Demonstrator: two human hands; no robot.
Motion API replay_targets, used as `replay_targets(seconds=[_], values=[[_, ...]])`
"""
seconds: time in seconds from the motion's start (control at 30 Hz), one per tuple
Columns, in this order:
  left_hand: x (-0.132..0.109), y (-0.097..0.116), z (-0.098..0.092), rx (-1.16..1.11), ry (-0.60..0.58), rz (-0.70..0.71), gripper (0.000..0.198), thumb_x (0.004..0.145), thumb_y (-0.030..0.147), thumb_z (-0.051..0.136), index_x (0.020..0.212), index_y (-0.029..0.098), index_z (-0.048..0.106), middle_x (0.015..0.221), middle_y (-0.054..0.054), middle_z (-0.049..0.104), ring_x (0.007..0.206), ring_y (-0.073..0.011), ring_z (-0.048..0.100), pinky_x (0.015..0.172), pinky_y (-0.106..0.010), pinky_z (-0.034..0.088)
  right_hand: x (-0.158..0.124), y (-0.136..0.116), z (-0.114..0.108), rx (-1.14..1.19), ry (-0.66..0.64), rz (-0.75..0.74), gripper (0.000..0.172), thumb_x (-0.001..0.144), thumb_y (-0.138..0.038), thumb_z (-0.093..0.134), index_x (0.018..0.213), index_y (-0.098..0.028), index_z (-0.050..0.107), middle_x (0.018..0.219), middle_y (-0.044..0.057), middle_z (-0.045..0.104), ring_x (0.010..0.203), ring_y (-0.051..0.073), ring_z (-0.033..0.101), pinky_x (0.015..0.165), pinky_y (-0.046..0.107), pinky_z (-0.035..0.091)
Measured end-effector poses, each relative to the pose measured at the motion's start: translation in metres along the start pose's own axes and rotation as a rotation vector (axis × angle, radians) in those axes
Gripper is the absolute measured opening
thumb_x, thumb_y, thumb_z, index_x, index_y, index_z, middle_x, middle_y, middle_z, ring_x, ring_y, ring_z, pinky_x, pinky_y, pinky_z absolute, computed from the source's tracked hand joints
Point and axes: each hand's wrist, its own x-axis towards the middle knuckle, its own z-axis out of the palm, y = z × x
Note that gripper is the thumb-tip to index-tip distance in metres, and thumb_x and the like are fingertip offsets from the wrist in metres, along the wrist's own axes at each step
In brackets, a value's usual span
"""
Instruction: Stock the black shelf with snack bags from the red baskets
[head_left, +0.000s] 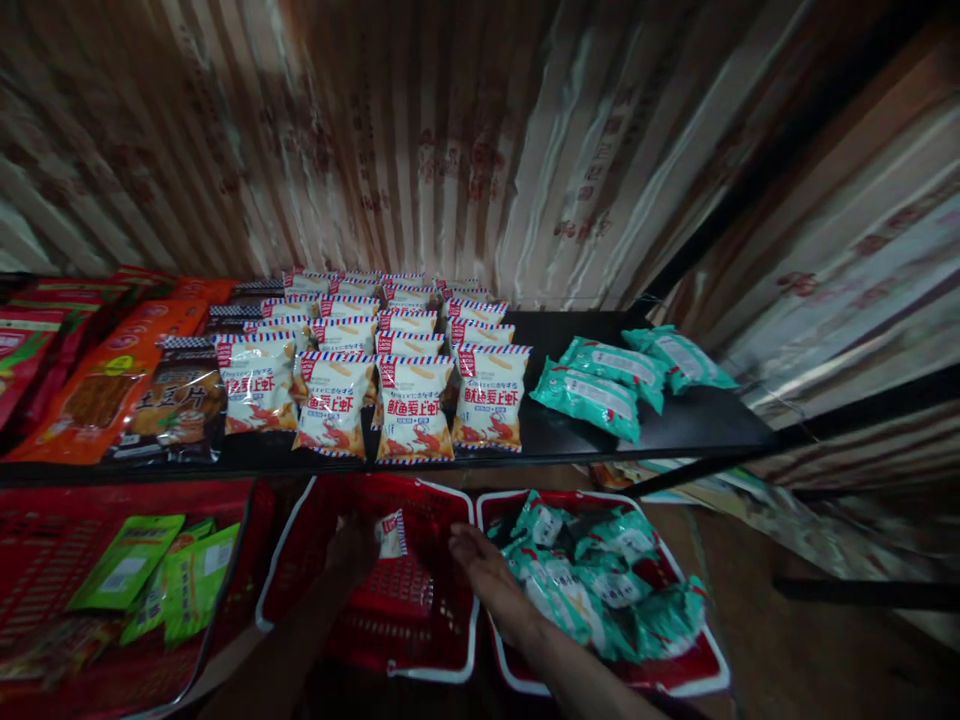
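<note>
My left hand [352, 552] reaches down into the middle red basket [409, 660], its fingers dark and closed on a small white snack bag [391, 535] with a striped edge. Most of that bag is hidden by the hand and the shadow. My right hand [487, 568] holds nothing; its fingers are stretched out over the neighbouring rims of the middle and right baskets. Beside it, the right red basket [716, 675] holds several teal snack bags [619, 540].
Above the baskets runs a black shelf [555, 462]. White shrimp snack bags [415, 410] stand on it in rows, with brown [176, 395] and orange packets [112, 385] to their left and teal bags [589, 395] to their right. Green packets [199, 585] lie in the left basket [45, 530].
</note>
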Motion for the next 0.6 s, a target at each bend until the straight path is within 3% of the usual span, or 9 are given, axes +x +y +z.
replay_targets(seconds=[0.1,0.23,0.33,0.47,0.6], values=[[-0.019,0.021,-0.022,0.083,-0.018,0.049,0.022,0.083,0.016,0.054,0.101,0.013,0.066,0.107,-0.014,0.064,0.102,-0.0262,0.06,0.084,-0.038,0.049,-0.013,-0.013,-0.006,0.105,-0.056,0.157,0.058,0.064,-0.058,0.069,0.107,-0.024,0.054,0.124,0.01,0.056,0.111,0.027,0.055,0.079,0.039,0.05],[-0.05,0.051,-0.052,0.129,0.02,0.107,0.032,0.081,0.019,0.052,0.111,0.015,0.062,0.104,-0.016,0.063,0.102,-0.0281,0.06,0.079,-0.037,0.049,-0.037,-0.024,-0.012,0.167,-0.188,0.256,0.058,0.062,-0.056,0.074,0.105,-0.023,0.054,0.105,0.008,0.064,0.092,0.022,0.063,0.072,0.036,0.052],[-0.073,0.072,-0.071,0.191,0.065,0.164,0.034,0.082,0.025,0.053,0.114,0.017,0.06,0.1,-0.013,0.063,0.098,-0.0276,0.06,0.073,-0.035,0.049,-0.054,-0.021,-0.01,0.245,-0.262,0.248,0.064,0.06,-0.053,0.077,0.11,-0.023,0.052,0.097,0.007,0.066,0.089,0.022,0.064,0.07,0.036,0.053],[-0.093,0.096,-0.084,0.265,0.098,0.27,0.029,0.084,0.025,0.049,0.11,0.018,0.061,0.097,-0.011,0.064,0.095,-0.0271,0.06,0.076,-0.037,0.048,-0.069,-0.018,-0.003,0.401,-0.266,0.21,0.07,0.062,-0.049,0.079,0.121,-0.029,0.047,0.114,0.007,0.063,0.098,0.023,0.062,0.074,0.037,0.052],[-0.101,0.117,-0.085,0.285,0.102,0.409,0.025,0.082,0.024,0.053,0.104,0.018,0.064,0.09,-0.008,0.065,0.086,-0.0255,0.06,0.077,-0.04,0.047,-0.07,-0.027,-0.003,0.536,-0.235,0.118,0.07,0.068,-0.049,0.074,0.128,-0.035,0.041,0.123,0.003,0.059,0.1,0.02,0.06,0.075,0.033,0.051]])
